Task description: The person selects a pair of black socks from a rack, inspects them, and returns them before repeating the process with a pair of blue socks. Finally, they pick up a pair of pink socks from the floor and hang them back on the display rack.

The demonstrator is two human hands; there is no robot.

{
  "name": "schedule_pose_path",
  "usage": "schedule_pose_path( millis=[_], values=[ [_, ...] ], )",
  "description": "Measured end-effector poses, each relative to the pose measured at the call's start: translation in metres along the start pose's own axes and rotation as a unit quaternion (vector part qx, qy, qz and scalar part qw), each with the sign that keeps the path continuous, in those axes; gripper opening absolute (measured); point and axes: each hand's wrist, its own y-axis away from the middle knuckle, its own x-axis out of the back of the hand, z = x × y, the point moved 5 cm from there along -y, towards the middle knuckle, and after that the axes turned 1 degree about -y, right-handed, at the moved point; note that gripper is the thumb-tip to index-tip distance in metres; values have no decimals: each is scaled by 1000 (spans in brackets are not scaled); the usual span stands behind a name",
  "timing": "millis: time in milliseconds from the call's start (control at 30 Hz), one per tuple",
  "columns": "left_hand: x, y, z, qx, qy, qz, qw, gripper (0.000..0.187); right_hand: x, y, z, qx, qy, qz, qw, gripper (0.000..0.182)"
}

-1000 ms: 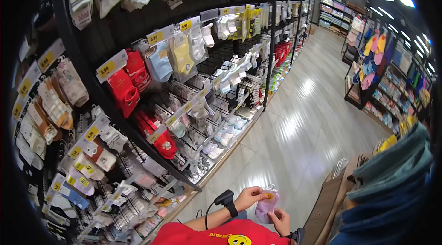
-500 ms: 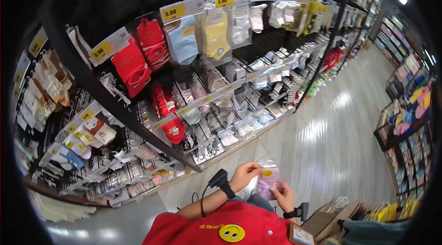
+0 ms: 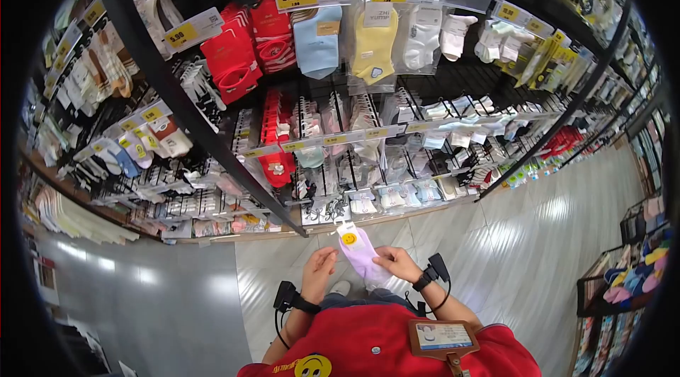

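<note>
A pair of lilac socks [image 3: 363, 253] with a white hanger card and a yellow smiley sticker is held in front of my body. My right hand [image 3: 398, 264] pinches the socks along their right side, thumb on top. Just left of them is my left hand [image 3: 320, 269], its fingers loosely bent and apart from the socks, with nothing visible in it. The card end points toward the shelf.
Ahead stands a sock rack with red socks [image 3: 230, 58], light blue socks [image 3: 317, 41] and yellow socks [image 3: 374, 41] under price labels. A black upright post [image 3: 202, 118] crosses it at left. On the right is a display of colourful items [image 3: 637, 274].
My left hand has let go of the card end and moved left. The socks have turned, card now toward upper left, still in my right hand. The view has swung right.
</note>
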Motion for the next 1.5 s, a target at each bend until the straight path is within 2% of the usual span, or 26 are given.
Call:
schedule_pose_path(
  millis=[167,267,300,367,433,467,533,667,767,900,1033,1300,1400,1500],
  values=[
    [18,32,-3,19,-14,41,999,20,3,-48,22,-5,-126,-4,992,25],
    [35,48,-11,13,20,99,995,19,3,-91,30,-12,-234,71,970,12],
    [39,53,-13,10,20,101,995,19,3,-107,27,-10,-234,68,970,12],
    [51,63,-16,13,59,175,983,20,14,-140,22,-27,-208,102,972,20],
    [56,71,-15,13,83,205,975,19,23,-184,32,-20,-251,131,959,14],
    [60,75,-14,5,89,223,971,19,31,-192,19,-43,-221,162,961,12],
    [65,81,-12,-4,93,250,964,19,42,-220,15,-1,-175,175,969,24],
    [67,87,-13,-1,95,268,959,20,56,-253,9,80,-142,184,969,30],
    [65,88,-14,5,101,273,957,18,68,-265,6,127,-136,156,970,25],
    [69,88,-16,7,109,273,956,18,78,-279,7,123,-84,126,981,21],
    [70,87,-16,6,100,269,958,18,87,-288,3,149,-27,150,977,18],
    [68,82,-15,6,106,257,961,19,77,-293,14,113,-54,125,984,24],
    [67,82,-16,5,105,252,962,19,75,-293,17,80,-23,115,990,30],
    [65,83,-15,6,102,248,963,19,73,-288,25,48,-56,120,990,40]
  ],
)
